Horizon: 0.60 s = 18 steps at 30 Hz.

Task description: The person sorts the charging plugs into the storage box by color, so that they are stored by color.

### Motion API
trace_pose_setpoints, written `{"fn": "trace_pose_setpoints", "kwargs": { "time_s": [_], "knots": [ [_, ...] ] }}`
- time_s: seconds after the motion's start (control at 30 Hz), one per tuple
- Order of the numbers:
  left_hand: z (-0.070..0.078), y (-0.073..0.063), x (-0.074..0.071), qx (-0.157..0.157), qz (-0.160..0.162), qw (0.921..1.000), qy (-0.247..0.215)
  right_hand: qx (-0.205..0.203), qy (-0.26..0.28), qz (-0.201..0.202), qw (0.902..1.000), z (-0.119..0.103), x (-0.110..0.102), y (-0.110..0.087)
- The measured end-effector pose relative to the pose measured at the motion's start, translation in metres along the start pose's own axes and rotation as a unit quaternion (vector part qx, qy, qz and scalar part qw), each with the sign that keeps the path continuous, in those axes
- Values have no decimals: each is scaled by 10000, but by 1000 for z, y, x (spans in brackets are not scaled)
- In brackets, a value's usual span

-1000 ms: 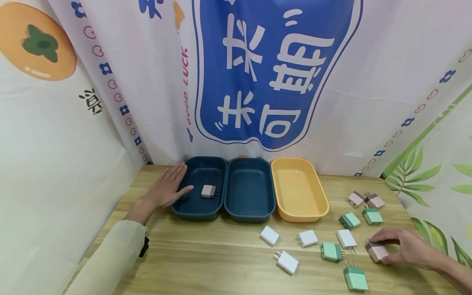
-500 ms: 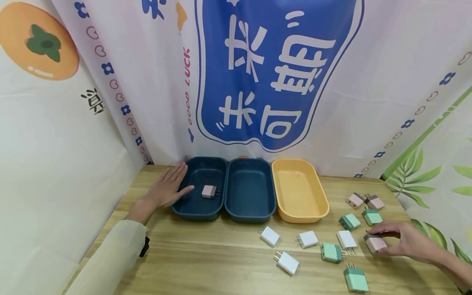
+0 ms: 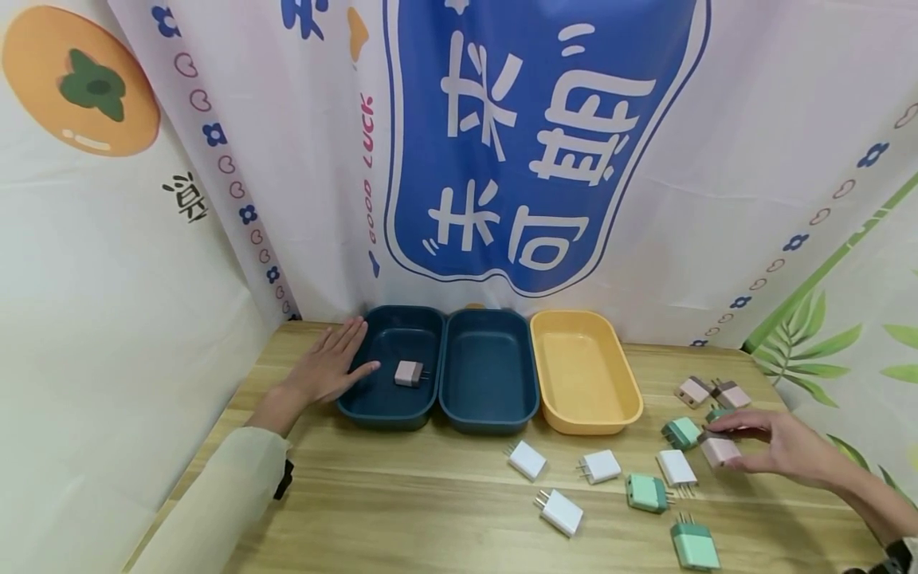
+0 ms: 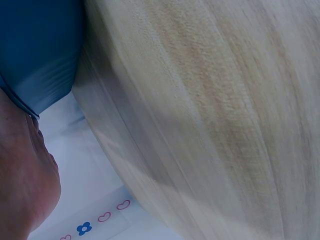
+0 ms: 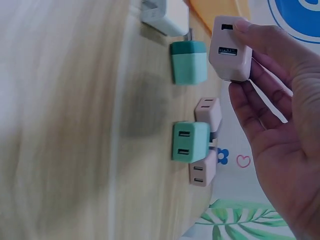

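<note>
My right hand (image 3: 782,448) pinches a pink USB charger (image 5: 230,47) between thumb and fingers, its two ports showing in the right wrist view. In that view the charger hangs above the wooden table. My left hand (image 3: 323,368) rests with straight fingers on the left rim of the left dark blue tray (image 3: 390,418). Inside that tray lies another pink charger (image 3: 409,373) with a brown prong end. Around my right hand lie a green charger (image 3: 681,433), a white charger (image 3: 676,469) and two pink chargers, one of them (image 3: 693,391) at the back.
A second dark blue tray (image 3: 489,422) and a yellow tray (image 3: 591,424) stand in a row beside the first. Several white chargers, one here (image 3: 562,512), lie in front of them. More green chargers (image 3: 696,546) lie at the front right. A printed curtain (image 3: 330,239) hangs behind the table.
My right hand has lifted the pink charger from the table and moved it back and slightly left, now overlapping a green charger. The left hand stays on the tray rim.
</note>
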<state>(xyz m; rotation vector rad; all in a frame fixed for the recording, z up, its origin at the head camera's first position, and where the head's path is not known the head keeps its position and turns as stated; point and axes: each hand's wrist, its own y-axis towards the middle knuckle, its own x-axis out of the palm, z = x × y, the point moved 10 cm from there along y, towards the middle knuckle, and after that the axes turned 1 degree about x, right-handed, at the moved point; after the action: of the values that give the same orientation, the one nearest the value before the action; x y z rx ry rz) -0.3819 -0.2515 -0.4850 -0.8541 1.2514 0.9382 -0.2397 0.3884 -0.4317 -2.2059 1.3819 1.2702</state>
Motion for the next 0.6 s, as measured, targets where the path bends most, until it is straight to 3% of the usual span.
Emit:
{"fn": "trace_pose_setpoints", "kwargs": {
  "time_s": [0.33, 0.6],
  "knots": [
    [1, -1, 0, 6, 49, 10000, -5, -23, 323, 23, 9995, -11, -2, 19],
    [0, -1, 1, 39, 63, 10000, -26, 150, 49, 273, 9995, -17, -7, 39]
  ]
}}
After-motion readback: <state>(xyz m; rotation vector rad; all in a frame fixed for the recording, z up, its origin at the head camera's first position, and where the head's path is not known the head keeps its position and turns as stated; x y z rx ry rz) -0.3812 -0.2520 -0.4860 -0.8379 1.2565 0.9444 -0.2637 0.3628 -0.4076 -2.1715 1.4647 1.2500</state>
